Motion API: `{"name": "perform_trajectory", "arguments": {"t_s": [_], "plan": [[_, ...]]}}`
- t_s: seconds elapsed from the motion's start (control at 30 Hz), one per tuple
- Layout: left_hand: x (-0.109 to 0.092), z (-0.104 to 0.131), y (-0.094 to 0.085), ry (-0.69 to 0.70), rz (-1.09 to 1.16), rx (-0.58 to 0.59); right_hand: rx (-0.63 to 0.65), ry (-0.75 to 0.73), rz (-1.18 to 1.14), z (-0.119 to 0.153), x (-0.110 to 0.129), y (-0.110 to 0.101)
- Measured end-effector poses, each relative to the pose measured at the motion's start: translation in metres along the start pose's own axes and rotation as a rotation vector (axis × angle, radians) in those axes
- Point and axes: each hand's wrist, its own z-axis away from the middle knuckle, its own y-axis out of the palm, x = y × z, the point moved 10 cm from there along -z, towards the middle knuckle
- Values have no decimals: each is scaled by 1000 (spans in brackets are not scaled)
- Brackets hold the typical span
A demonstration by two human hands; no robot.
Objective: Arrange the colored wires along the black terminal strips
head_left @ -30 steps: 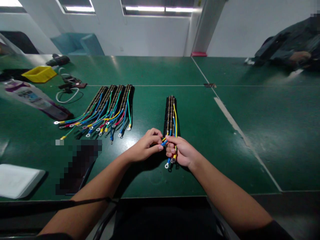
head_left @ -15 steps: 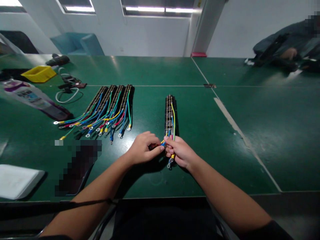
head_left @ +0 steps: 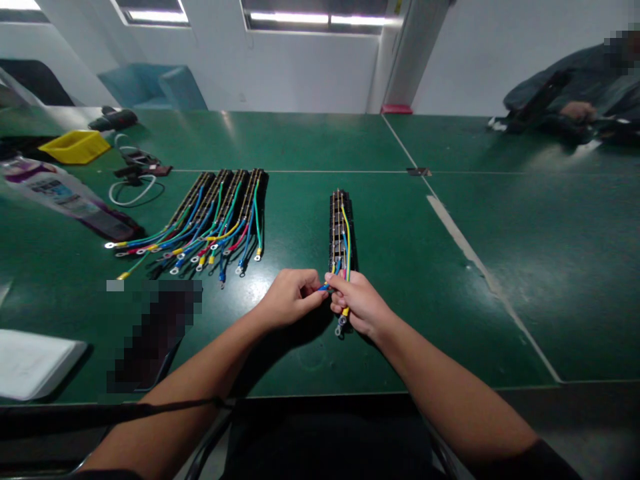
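Observation:
A long black terminal block [head_left: 339,223] lies lengthwise in front of me, with coloured wires running from it toward me. My right hand [head_left: 364,301] is closed around the bundle of wires [head_left: 348,263], and ring terminals [head_left: 341,327] stick out below its fingers. From the left, my left hand [head_left: 293,297] pinches a blue wire end [head_left: 323,288] close to the right fingertips. The fingers partly hide where the wires meet. To the left, several similar wired terminal blocks [head_left: 220,203] lie side by side, their ring terminals fanned toward me.
On the left of the green table [head_left: 430,320] are a bottle on its side [head_left: 70,200], a yellow bin [head_left: 77,147], a white cable [head_left: 133,195], a blurred dark device [head_left: 155,340] and a white block [head_left: 37,363]. Another person's hand [head_left: 579,110] shows at far right.
My left fingers have shifted slightly and curled, and the dark reddish piece seen in them before no longer shows. My right hand keeps its hold on the wires.

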Motion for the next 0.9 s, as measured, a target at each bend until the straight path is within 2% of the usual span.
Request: {"name": "perform_trajectory", "arguments": {"t_s": [0.13, 0.4, 0.73, 0.9], "plan": [[-4, 0, -2, 32, -26, -23, -7, 2, 1, 1, 1, 1], [9, 2, 6, -80, 210, 42, -1, 12, 24, 0, 0, 1], [-4, 0, 0, 50, 16, -37, -26, 23, -14, 1, 0, 2], [-1, 0, 2, 8, -3, 4, -14, 30, 7, -1, -2, 4]]}}
